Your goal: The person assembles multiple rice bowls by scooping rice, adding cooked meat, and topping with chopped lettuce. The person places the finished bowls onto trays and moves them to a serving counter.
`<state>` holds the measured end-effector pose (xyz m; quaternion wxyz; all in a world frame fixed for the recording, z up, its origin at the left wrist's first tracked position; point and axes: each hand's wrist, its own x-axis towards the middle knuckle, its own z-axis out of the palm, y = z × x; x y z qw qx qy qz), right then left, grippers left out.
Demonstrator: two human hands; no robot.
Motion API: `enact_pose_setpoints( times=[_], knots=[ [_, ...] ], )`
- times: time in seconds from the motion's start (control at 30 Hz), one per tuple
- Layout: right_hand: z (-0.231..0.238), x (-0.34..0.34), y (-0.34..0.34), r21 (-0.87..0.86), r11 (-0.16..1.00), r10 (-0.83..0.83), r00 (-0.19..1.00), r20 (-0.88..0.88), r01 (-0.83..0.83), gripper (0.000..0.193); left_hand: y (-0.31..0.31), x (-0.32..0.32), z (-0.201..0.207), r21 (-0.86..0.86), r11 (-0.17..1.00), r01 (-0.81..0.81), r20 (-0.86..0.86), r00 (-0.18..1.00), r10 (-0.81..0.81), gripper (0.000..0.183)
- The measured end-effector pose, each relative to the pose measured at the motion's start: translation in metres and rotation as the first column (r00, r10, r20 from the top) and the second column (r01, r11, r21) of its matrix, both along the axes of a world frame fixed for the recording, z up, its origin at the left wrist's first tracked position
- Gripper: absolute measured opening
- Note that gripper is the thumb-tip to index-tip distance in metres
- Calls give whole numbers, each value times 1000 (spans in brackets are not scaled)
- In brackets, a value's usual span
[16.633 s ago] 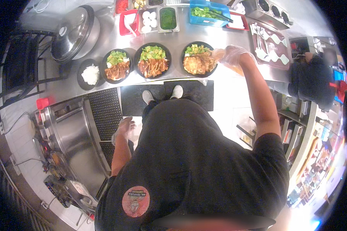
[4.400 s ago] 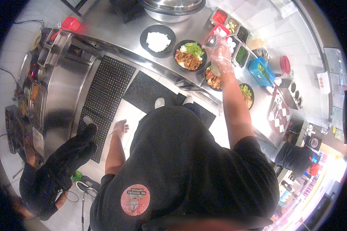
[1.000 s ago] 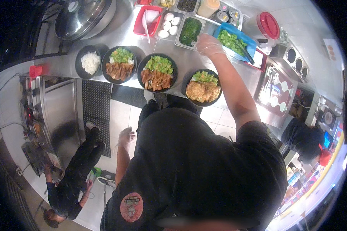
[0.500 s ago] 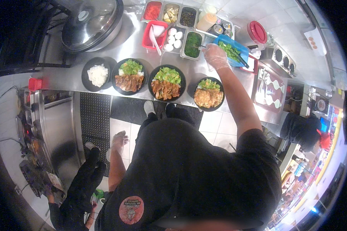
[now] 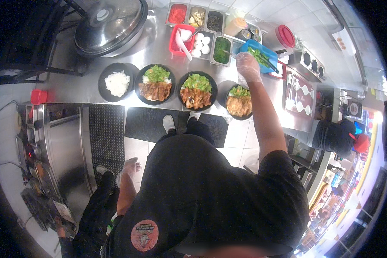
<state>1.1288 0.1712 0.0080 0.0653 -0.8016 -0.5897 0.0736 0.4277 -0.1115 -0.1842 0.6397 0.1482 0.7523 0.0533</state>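
Observation:
My right hand (image 5: 248,66), in a clear plastic glove, is closed on the handle end of a spoon (image 5: 229,53) whose other end lies in a metal container of chopped green herbs (image 5: 221,49). A blue bin of leafy greens (image 5: 259,55) with black-handled tongs (image 5: 268,64) stands just right of that hand. Below my right wrist is a black bowl with breaded meat and lettuce (image 5: 239,103). Two more bowls, one with sliced meat and lettuce (image 5: 197,92) and another like it (image 5: 155,86), stand leftward. My gloved left hand (image 5: 130,167) hangs beside me, empty, fingers loosely bent and apart.
At the left end of the row is a black bowl of white rice (image 5: 116,84). Behind stand a large lidded steel cooker (image 5: 109,26), a red tub with a white paddle (image 5: 176,43), and eggs (image 5: 201,44). Another person in dark clothes (image 5: 92,215) is at lower left.
The view has shifted, so the counter and bowls appear further right. My right hand stays by the herb container. My left hand hangs slightly lower in the picture.

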Motion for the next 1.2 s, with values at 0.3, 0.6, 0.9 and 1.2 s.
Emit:
enact_pose_setpoints(
  times=[0.3,0.6,0.9,1.2],
  knots=[
    [19,-18,-29,157,979,-111,986,-124,130,29,63,-31,-21,-65,992,-104,170,979,114,44],
    [-21,-28,-39,123,970,-212,977,-7,212,28,96,-27,-49,-53,990,132,199,973,-119,39],
    [0,-33,-52,163,917,-314,911,-266,363,32,108,-33,-22,176,983,50,257,962,-95,40],
    [72,-27,-225,72,980,-184,982,-46,187,27,44,-33,-32,-53,977,206,7,979,-206,44]
  ],
)
